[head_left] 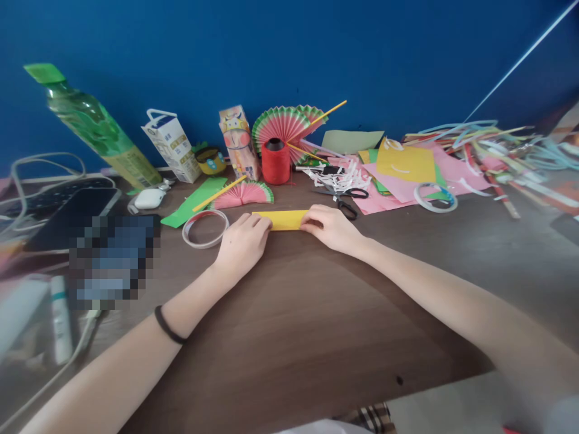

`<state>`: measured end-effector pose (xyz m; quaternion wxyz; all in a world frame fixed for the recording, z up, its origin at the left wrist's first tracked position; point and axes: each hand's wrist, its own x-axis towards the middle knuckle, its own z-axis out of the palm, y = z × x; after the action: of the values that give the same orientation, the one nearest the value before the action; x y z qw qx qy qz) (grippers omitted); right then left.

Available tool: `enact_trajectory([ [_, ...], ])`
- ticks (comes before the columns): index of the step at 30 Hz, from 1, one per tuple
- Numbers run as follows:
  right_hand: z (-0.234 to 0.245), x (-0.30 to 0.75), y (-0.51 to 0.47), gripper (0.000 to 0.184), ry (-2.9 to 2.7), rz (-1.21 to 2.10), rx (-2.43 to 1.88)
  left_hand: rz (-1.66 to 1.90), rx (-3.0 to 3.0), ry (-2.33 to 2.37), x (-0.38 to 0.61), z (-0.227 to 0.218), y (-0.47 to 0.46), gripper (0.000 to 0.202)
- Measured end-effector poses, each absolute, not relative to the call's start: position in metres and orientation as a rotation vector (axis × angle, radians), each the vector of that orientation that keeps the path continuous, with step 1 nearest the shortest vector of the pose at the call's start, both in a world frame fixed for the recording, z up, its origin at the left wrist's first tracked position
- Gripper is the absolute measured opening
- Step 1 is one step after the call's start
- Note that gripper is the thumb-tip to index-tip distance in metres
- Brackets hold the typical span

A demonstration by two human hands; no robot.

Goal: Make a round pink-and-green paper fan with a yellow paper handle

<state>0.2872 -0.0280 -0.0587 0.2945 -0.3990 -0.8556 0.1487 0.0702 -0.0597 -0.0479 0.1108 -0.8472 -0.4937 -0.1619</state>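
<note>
A folded strip of yellow paper (284, 219) lies flat on the dark wooden table (289, 325). My left hand (242, 244) presses its left end with curled fingers. My right hand (332, 228) pinches its right end. Just beyond the strip lies a pink paper fan on a yellow stick (242, 193). A white tape ring (205, 228) sits beside my left hand. Black scissors (346, 202) lie just behind my right hand.
A red thread spool (275, 161), a bigger paper fan (283, 123), two small cartons (172, 144) and a green bottle (97, 129) stand by the blue wall. Coloured paper sheets and strips (407, 166) cover the right. A phone and cables (67, 211) lie left.
</note>
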Motion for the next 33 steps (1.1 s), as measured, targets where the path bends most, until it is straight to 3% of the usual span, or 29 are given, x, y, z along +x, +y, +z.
enact_trajectory([
  [8, -0.0572, 0.2847, -0.0290, 0.007, -2.186, 0.509, -1.146, -0.362, -2.465, -1.433, 0.0712, -0.0447, -0.0636, 0.023],
  [18, -0.0584, 0.2864, -0.0289, 0.011, -2.254, 0.335, -1.084, -0.478, -2.444, -1.390, 0.0704, -0.0493, -0.0590, 0.023],
  [33, -0.0585, 0.2848, -0.0284, 0.014, -2.290, 0.365, -1.122, -0.408, -2.388, -1.293, 0.0714, -0.0474, -0.0603, 0.020],
])
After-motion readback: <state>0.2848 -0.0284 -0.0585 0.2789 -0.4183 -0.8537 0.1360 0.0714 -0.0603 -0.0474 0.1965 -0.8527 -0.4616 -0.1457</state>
